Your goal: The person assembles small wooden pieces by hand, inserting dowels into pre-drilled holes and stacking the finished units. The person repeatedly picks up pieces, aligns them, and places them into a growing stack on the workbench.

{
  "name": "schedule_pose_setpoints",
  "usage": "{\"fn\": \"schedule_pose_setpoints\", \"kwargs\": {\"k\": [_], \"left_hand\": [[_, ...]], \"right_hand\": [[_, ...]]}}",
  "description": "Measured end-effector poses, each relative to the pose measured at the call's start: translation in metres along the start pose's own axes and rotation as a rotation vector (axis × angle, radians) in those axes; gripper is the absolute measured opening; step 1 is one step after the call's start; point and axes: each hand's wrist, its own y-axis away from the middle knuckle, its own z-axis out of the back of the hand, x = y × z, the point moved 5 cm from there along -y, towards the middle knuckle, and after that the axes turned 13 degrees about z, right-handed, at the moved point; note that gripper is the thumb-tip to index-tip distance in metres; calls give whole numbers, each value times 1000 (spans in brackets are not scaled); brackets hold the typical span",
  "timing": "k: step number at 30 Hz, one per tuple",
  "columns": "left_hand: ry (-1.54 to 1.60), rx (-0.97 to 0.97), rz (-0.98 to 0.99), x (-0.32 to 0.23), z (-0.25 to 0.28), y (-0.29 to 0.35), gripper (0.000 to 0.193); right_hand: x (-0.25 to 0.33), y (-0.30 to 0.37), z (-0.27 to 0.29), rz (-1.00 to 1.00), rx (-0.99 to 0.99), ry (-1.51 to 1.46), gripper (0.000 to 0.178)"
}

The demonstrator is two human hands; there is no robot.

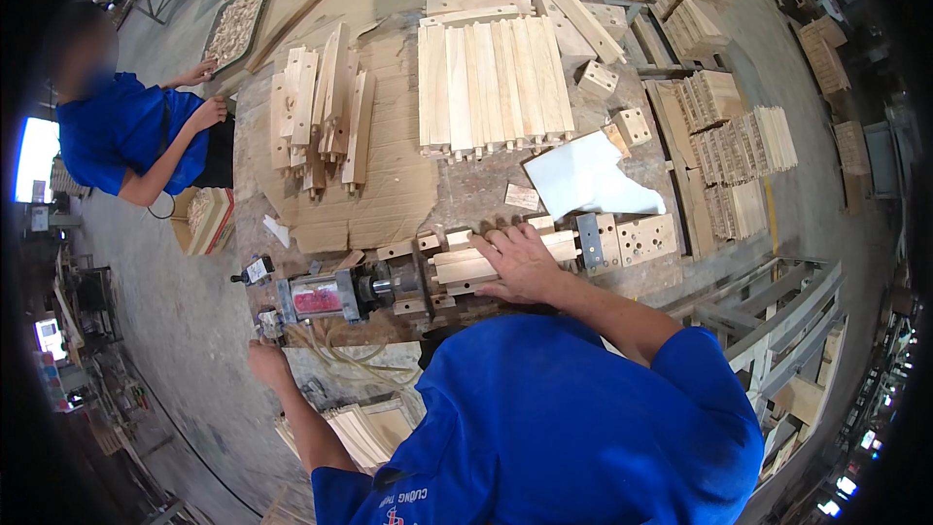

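My right hand [525, 264] lies over a pale wooden rail [457, 269], thumb on the near side and fingers across its top. The rail rests in a wooden jig, its left end by the plate of a pneumatic cylinder [319, 298] with a red-tinted barrel. At the cylinder's left end, my left hand [268, 364] is curled against a small valve [269, 324]; its fingertips are mostly hidden. Right of the rail stand a dark drilled plate [589, 241] and a wooden block with several holes [648, 239].
A row of tenoned rails [496, 83] and a loose pile of mortised pieces [321, 112] lie beyond the jig. A white sheet [593, 178] lies at right. Another person [136, 126] works at far left, near a tray of small wooden parts [238, 24]. Hoses [360, 360] hang below.
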Motion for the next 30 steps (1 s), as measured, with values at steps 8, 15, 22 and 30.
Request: {"fn": "schedule_pose_setpoints", "kwargs": {"k": [8, 15, 22, 30], "left_hand": [[57, -23, 37, 4, 7, 2, 30], [408, -165, 217, 19, 26, 7, 34], [570, -145, 301, 31, 26, 14, 27], [660, -146, 259, 37, 29, 14, 23]], "right_hand": [[1, -1, 6, 42, -62, -15, 88], [-1, 3, 26, 56, -49, -63, 67], [0, 2, 31, 32, 204, 124, 45], [0, -15, 34, 80, 324, 164, 44]]}}
